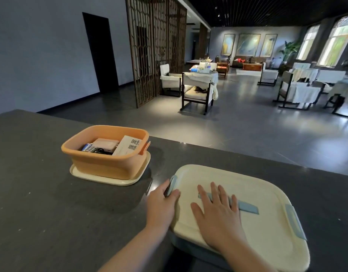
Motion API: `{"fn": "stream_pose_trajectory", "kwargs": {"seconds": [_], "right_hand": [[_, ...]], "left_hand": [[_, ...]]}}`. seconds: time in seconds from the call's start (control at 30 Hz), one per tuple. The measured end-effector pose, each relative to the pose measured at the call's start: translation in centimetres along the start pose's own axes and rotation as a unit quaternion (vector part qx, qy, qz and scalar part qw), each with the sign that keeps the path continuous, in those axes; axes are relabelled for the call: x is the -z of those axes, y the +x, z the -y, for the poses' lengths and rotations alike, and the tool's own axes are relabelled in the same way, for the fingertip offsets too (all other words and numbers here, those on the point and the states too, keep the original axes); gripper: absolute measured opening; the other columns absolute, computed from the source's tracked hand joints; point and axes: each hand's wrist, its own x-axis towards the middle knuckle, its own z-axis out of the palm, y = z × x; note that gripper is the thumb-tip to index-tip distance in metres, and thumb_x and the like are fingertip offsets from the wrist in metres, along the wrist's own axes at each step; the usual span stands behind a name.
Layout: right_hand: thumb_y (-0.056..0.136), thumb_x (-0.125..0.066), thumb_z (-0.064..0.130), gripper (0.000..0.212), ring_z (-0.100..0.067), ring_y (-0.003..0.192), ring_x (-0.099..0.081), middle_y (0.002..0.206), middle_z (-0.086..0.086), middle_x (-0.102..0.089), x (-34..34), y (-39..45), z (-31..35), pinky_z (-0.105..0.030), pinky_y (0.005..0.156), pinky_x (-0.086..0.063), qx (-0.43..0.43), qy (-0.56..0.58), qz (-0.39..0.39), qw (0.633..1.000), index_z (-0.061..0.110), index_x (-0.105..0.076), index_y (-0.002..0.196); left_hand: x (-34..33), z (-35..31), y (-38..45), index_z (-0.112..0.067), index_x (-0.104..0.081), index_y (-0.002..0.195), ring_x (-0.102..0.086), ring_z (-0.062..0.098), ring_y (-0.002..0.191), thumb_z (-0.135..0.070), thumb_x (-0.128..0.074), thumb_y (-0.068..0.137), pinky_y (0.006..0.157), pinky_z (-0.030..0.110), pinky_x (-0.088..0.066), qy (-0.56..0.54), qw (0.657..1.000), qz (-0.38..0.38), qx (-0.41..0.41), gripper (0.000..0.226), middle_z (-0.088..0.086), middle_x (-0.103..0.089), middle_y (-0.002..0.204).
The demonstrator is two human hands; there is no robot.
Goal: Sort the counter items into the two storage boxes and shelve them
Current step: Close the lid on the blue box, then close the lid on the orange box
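The lid (247, 209) is being fastened onto the blue box (190, 250), which sits on the counter (41, 203).

The right hand (218, 214) is laid flat on the lid, fingers straight and slightly apart across its handle strip (245, 206); the left hand (162, 201) is curled around the left latch (172, 184). Beyond and to the left of this box, the orange box (104, 154) is seen open, filled, standing on its own lid (110, 178). Judged next: the right latch (295, 221) is to be snapped, then the orange box covered. The blue box's contents are hidden, and no shelf is visible.
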Motion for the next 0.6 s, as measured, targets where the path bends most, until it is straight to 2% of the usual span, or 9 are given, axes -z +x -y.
{"fn": "stream_pose_trajectory", "kwargs": {"seconds": [0.1, 0.23, 0.4, 0.5, 0.6], "right_hand": [[0.096, -0.01, 0.056, 0.062, -0.024, 0.147, 0.013, 0.161, -0.004, 0.01, 0.0, 0.0, 0.1, -0.051, 0.117, 0.006, 0.003, -0.005, -0.002, 1.0, 0.034, 0.003, 0.152], [0.096, -0.009, 0.055, 0.062, -0.027, 0.147, 0.012, 0.161, -0.007, 0.01, -0.2, -0.1, 0.3, -0.053, 0.116, 0.005, 0.007, -0.015, -0.006, 1.0, 0.031, 0.004, 0.152], [0.096, -0.009, 0.056, 0.061, -0.024, 0.147, 0.012, 0.161, -0.004, 0.01, -0.2, 0.0, 0.1, -0.051, 0.117, 0.006, 0.0, -0.016, -0.012, 1.0, 0.034, 0.003, 0.152], [0.094, -0.01, 0.06, 0.061, -0.021, 0.148, 0.011, 0.161, 0.0, 0.009, -0.4, 0.1, 0.0, -0.048, 0.117, 0.005, -0.008, -0.002, -0.018, 1.0, 0.039, 0.0, 0.151], [0.092, -0.014, 0.064, 0.061, -0.017, 0.148, 0.004, 0.162, 0.005, 0.0, -0.4, 0.1, -0.3, -0.045, 0.118, 0.001, -0.015, 0.009, -0.039, 0.999, 0.042, -0.008, 0.149]], "left_hand": [[0.0, -0.1, 0.1, -0.019, -0.052, 0.135, -0.05, 0.014, 0.124, -0.027, -0.062, 0.089, 0.101, 0.024, -0.034, 0.057, 0.998, -0.007, -0.006, 0.048, -0.003, -0.058, 0.133], [-0.1, -0.4, 0.0, -0.018, -0.051, 0.136, -0.052, 0.016, 0.123, -0.028, -0.06, 0.091, 0.102, 0.026, -0.037, 0.108, 0.993, -0.016, -0.035, 0.046, -0.001, -0.059, 0.132], [-0.1, -0.2, 0.0, -0.02, -0.058, 0.126, -0.06, 0.02, 0.108, -0.03, -0.056, 0.092, 0.087, 0.028, -0.044, 0.14, 0.987, 0.009, -0.075, 0.035, 0.0, -0.067, 0.115], [-0.2, 0.5, -0.2, -0.022, -0.054, 0.126, -0.059, 0.015, 0.108, -0.031, -0.053, 0.093, 0.082, 0.02, -0.039, 0.141, 0.985, 0.014, -0.095, 0.034, -0.003, -0.064, 0.118], [0.0, 1.2, -0.7, -0.026, -0.035, 0.143, -0.041, -0.001, 0.118, -0.027, -0.049, 0.094, 0.093, 0.015, -0.028, 0.06, 0.992, 0.076, -0.084, 0.05, -0.01, -0.047, 0.139]]}}
